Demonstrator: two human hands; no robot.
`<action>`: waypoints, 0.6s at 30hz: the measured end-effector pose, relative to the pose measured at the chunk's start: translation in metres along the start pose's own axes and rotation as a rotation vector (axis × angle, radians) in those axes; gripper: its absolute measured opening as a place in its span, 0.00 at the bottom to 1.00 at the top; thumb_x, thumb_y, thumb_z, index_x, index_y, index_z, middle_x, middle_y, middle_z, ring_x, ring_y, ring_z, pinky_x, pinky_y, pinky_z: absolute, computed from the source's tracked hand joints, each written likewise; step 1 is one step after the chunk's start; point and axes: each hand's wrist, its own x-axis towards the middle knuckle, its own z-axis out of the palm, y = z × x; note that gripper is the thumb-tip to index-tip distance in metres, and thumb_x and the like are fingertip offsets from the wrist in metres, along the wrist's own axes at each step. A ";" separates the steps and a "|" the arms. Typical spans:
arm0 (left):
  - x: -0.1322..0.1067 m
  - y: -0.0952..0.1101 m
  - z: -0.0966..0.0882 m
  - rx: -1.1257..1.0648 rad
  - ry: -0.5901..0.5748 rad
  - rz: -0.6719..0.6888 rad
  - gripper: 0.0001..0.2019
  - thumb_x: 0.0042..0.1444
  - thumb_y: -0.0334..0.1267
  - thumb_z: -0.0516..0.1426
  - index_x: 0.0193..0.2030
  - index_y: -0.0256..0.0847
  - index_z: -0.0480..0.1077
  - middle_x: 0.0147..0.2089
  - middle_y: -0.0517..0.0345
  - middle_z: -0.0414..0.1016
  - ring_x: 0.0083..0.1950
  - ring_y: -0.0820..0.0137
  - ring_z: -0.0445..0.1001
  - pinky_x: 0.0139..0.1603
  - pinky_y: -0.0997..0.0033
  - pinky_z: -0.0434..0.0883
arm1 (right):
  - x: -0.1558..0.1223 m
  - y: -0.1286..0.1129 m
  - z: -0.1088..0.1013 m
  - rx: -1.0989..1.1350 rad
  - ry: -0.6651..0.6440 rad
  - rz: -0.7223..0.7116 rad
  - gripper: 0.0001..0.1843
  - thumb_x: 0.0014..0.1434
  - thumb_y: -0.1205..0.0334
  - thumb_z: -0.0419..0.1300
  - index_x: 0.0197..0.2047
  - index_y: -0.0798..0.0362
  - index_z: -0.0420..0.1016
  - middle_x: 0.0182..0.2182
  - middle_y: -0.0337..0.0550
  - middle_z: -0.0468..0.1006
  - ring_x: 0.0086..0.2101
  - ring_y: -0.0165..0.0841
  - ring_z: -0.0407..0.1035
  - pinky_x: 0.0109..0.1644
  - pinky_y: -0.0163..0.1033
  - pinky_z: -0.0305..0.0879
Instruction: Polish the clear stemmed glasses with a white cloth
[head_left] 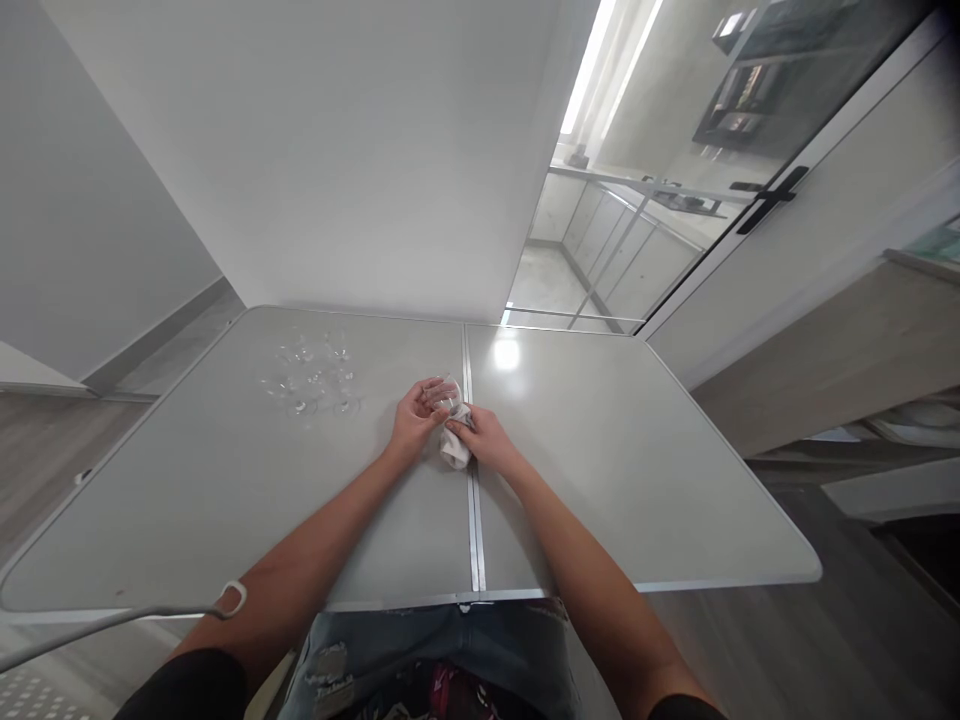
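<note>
Holding a clear glass (pixel 450 392) mid-frame, white cloth (pixel 454 452) at its lower right.
Left fingers (pixel 427 385) curl round the glass; right fingers (pixel 460 430) pinch the cloth.

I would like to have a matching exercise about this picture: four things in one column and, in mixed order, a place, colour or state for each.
Things:
1. Left hand
2. Right hand
3. Group of glasses
4. Door handle

Descriptions:
A. on the left part of the table
B. holds a white cloth
C. black
D. holds a clear glass

Right pairs: 1-D, 2-B, 3-A, 4-C
</note>
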 end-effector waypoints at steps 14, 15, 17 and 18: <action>-0.002 0.004 0.001 -0.043 -0.066 -0.053 0.30 0.50 0.49 0.70 0.56 0.38 0.73 0.57 0.39 0.78 0.54 0.57 0.79 0.59 0.56 0.72 | -0.003 -0.002 -0.006 0.303 -0.176 0.203 0.19 0.54 0.45 0.66 0.31 0.53 0.71 0.26 0.39 0.71 0.27 0.31 0.62 0.32 0.36 0.58; -0.001 0.003 0.000 -0.020 -0.033 -0.026 0.29 0.49 0.47 0.71 0.56 0.38 0.72 0.56 0.40 0.78 0.54 0.57 0.79 0.59 0.57 0.73 | -0.002 -0.002 -0.004 0.161 -0.104 0.122 0.19 0.54 0.45 0.66 0.30 0.53 0.70 0.25 0.38 0.70 0.27 0.30 0.61 0.32 0.36 0.56; 0.000 0.001 -0.002 0.022 0.009 0.012 0.29 0.49 0.44 0.72 0.56 0.39 0.72 0.56 0.41 0.78 0.55 0.57 0.79 0.59 0.57 0.73 | 0.000 -0.001 -0.001 -0.113 0.046 -0.032 0.17 0.56 0.47 0.65 0.29 0.51 0.68 0.23 0.36 0.68 0.27 0.30 0.59 0.33 0.36 0.53; 0.000 0.000 -0.002 0.037 0.014 0.021 0.30 0.49 0.43 0.72 0.57 0.40 0.71 0.57 0.41 0.78 0.55 0.57 0.79 0.59 0.56 0.73 | 0.001 -0.001 0.000 -0.198 0.091 -0.080 0.17 0.56 0.48 0.65 0.29 0.51 0.67 0.22 0.35 0.67 0.26 0.30 0.58 0.33 0.36 0.53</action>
